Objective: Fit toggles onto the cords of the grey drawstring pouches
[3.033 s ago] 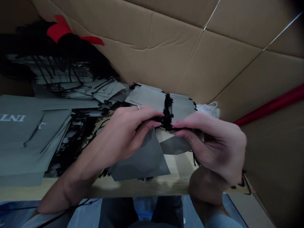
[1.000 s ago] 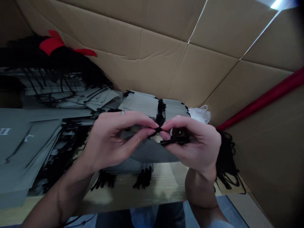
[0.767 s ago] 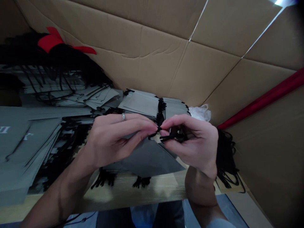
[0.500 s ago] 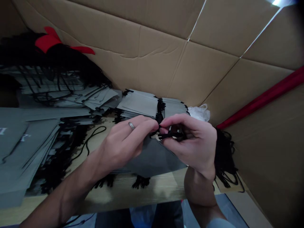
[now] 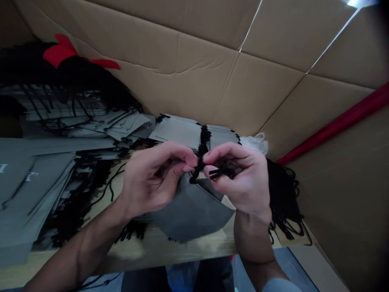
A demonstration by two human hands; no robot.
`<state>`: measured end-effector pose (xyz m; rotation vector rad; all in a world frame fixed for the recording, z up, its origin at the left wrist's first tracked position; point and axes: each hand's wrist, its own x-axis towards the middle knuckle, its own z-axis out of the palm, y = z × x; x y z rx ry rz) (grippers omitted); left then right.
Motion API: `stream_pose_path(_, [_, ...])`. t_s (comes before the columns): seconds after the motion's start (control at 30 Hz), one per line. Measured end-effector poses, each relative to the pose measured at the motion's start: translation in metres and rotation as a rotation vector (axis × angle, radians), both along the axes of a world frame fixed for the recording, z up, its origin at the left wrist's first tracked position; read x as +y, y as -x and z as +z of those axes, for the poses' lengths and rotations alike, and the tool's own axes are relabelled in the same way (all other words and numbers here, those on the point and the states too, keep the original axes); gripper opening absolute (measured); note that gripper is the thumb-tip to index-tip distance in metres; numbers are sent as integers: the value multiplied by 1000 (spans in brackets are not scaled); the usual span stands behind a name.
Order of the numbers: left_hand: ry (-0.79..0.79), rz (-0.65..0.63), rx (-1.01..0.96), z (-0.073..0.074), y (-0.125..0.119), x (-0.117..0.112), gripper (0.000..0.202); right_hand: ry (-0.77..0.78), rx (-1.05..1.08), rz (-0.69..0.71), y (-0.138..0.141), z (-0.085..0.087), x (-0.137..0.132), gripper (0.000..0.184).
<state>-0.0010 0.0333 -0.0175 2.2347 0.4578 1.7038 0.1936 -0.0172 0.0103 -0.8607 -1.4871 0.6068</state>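
A grey pouch (image 5: 191,215) hangs tilted under my two hands, with a black cord (image 5: 197,166) at its top corner. My left hand (image 5: 158,174) is closed, thumb and forefinger pinching the cord from the left. From the right, my right hand (image 5: 243,178) pinches the same cord close to its knot or loop. Short black cord ends stick out between the right hand's fingers. Exactly how the cord is looped is hard to make out behind the fingertips.
Grey pouches with black cords lie stacked at the left (image 5: 36,194) and behind my hands (image 5: 178,132). Bundled black cords (image 5: 285,198) lie at the right. Cardboard walls (image 5: 194,52) enclose the table (image 5: 146,251). A red strip (image 5: 334,125) crosses the right wall.
My left hand has turned, so its thumb and curled fingers now show. The pouch hangs lower and more of it is visible. The right hand shifted slightly left, still pinching the cord.
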Motion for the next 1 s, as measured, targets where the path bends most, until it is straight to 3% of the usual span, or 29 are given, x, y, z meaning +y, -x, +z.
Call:
stream_pose_path(0.23, [-211,10,209,2,7,3,28,-83,-374,-85,-12,1,-10,39])
stream_pose_path(0.3, [-275,3,248,6,9,-2,23,-100,-435,-97,-15,2,-14,39])
stream_pose_path(0.5, [-301,52,287,14,16,-16,13,-51,-319,-64,-15,-2,-16,43])
stream_pose_path(0.7, [-150,-61,43,1,8,0,25,34,-76,8,-5,0,-9,29])
stream_pose_path(0.83, [-73,-29,39,-3,4,7,18,12,-87,-90,-2,4,-6,25])
stream_pose_path(0.9, [-118,26,127,-2,6,6,21,-9,-144,-186,-2,4,-6,27])
stream_pose_path(1.0, [-319,127,194,-1,10,2,28,-37,-210,-251,-2,2,-10,28])
